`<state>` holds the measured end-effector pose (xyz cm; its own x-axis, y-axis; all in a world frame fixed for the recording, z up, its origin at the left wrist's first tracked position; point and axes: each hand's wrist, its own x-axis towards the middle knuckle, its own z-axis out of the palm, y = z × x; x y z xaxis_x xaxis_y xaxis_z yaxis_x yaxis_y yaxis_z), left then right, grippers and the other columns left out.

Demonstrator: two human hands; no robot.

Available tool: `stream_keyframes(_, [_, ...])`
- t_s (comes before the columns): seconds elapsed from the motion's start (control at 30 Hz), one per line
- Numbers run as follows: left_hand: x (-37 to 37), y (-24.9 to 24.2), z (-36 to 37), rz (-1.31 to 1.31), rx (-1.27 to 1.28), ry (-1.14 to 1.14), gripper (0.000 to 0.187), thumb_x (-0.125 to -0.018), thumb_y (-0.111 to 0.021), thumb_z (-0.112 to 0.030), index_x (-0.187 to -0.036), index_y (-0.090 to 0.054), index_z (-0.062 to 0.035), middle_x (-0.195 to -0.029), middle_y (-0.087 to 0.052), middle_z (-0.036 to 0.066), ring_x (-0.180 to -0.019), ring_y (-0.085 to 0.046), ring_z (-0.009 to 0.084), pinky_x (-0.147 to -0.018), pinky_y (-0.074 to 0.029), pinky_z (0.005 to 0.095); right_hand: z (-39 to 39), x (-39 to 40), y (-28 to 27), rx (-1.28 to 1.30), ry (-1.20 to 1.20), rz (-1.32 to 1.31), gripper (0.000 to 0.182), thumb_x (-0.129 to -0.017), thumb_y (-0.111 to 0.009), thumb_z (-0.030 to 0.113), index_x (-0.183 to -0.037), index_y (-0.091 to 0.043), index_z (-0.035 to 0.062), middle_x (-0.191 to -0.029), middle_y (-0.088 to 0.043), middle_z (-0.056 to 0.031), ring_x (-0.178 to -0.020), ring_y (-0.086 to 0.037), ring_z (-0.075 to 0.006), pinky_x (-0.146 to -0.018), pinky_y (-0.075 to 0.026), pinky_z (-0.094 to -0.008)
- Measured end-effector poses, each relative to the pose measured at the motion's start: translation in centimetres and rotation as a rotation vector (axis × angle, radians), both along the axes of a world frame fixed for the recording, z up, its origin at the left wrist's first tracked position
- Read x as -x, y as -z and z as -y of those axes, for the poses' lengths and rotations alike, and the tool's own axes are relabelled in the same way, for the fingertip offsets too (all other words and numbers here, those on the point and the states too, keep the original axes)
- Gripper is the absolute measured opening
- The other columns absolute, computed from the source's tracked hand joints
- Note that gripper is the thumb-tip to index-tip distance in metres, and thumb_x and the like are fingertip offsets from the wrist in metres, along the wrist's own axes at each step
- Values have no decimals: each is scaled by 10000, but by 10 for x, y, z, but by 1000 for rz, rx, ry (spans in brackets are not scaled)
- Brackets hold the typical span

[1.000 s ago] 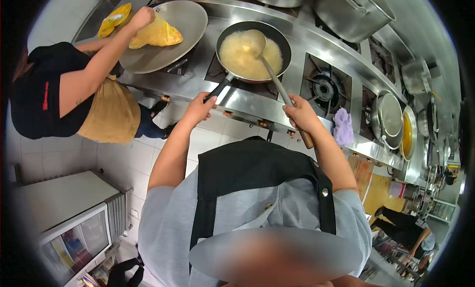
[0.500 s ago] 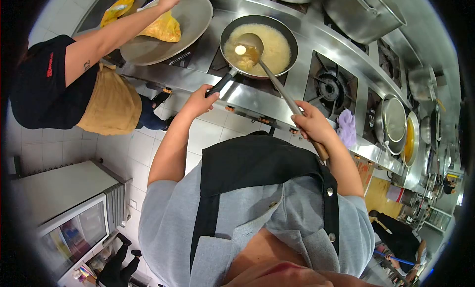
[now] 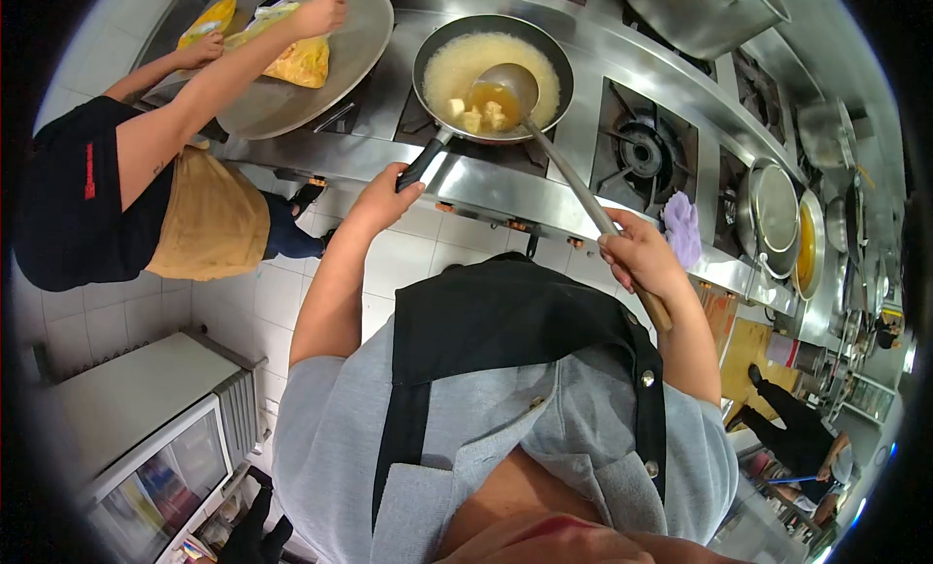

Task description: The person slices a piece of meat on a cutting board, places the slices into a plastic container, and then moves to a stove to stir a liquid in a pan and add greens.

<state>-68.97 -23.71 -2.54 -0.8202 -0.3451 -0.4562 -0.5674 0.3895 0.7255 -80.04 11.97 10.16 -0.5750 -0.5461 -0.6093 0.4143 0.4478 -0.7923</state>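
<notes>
A black frying pan (image 3: 566, 67) sits on the stove with pale, foamy liquid (image 3: 457, 64) in it. My left hand (image 3: 386, 197) is closed around the pan's black handle (image 3: 423, 164). In my right hand (image 3: 641, 251) I grip a long-handled ladle (image 3: 573, 178) by its lower shaft, the wooden end (image 3: 657, 311) sticking out below my fist. The ladle's bowl is down in the pan, tilted, at the near side of the liquid. Several pale yellow chunks (image 3: 486, 117) and darker golden liquid lie at its lip.
A co-worker at left holds a yellow plastic bag (image 3: 299, 64) over a large grey pan (image 3: 360, 54). Right of my pan are a burner (image 3: 639, 154) and a purple cloth (image 3: 681, 229) on the stove edge. Pots (image 3: 700, 20) stand behind; strainers (image 3: 775, 214) are farther right.
The ladle has shifted toward the pan's near side, and my right hand has moved right and down. More chunks show at the bowl. The co-worker's second hand has come into view.
</notes>
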Motion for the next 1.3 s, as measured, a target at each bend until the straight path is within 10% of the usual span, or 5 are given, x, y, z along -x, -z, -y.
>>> stream_keyframes(0.53, [29,-18,3,-403,447,-21,290,-821,-682,-181,-1074,-620,-53,-1041,-631,128,-926,-605,288,-800,-492,382,-3,-22,11,-137,-135,-217,499,-867,-582,82,-1345,-440,50,-669,-511,11,-524,-471,-69,-491,-405,-223])
stream_keyframes(0.67, [40,-19,9,-435,549,5,260,-811,-688,-167,-1048,-634,-73,-1006,-635,114,-935,-600,305,-799,-492,393,-10,-28,38,-143,-288,-652,532,-858,-599,115,-1362,-434,73,-796,-590,-94,-687,-560,-184,-650,-457,-307])
stream_keyframes(0.83, [64,-28,12,-583,759,131,212,-800,-685,-143,-996,-667,-64,-988,-645,113,-932,-605,310,-809,-492,384,-6,-33,13,-308,-362,-518,574,-848,-609,159,-1382,-405,103,-923,-647,-251,-795,-654,-378,-744,-499,-417])
stream_keyframes(1.3, [134,-6,13,-478,849,537,151,-810,-553,-129,-899,-671,-96,-919,-619,129,-868,-636,337,-744,-518,436,-16,-42,21,-209,-344,-637,574,-827,-619,151,-1360,-415,91,-939,-638,-254,-864,-637,-411,-764,-491,-454])
